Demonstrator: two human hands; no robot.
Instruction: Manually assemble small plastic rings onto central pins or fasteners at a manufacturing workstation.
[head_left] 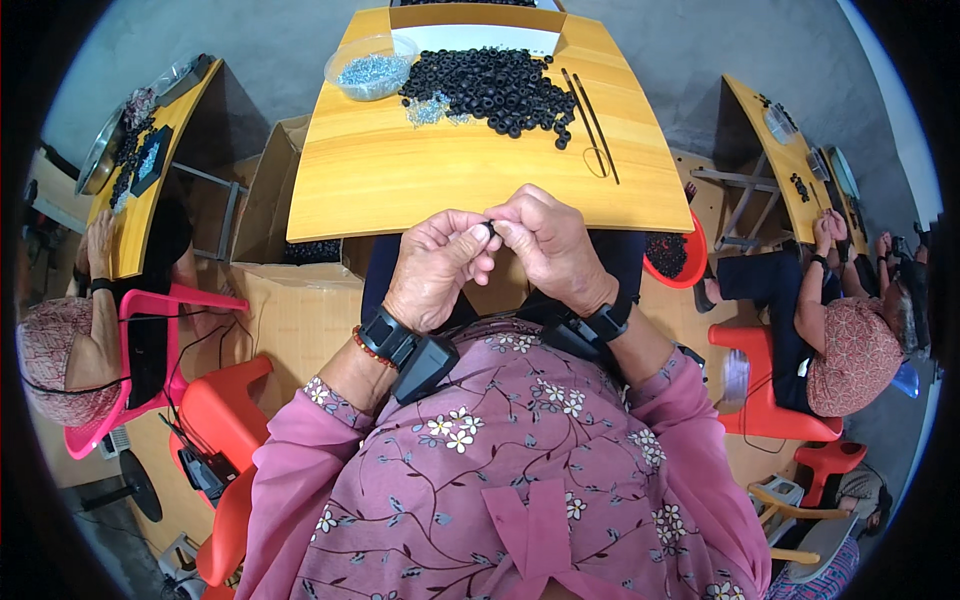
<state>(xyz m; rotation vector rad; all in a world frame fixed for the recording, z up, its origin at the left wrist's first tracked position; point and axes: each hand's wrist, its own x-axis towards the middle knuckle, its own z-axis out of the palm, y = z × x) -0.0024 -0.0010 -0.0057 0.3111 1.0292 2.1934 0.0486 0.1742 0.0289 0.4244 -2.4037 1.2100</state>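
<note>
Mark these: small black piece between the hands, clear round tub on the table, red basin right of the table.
Small black piece (488,228): head view, visible middle.
Clear round tub (375,45): head view, far inner wall.
Red basin (699,243): head view, right rim.

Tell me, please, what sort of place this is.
It looks like a small hand-assembly workshop. A heap of black ring-shaped parts and a clear plastic tub of small silvery parts stand on the table, and other people sit at similar tables on both sides.
</note>
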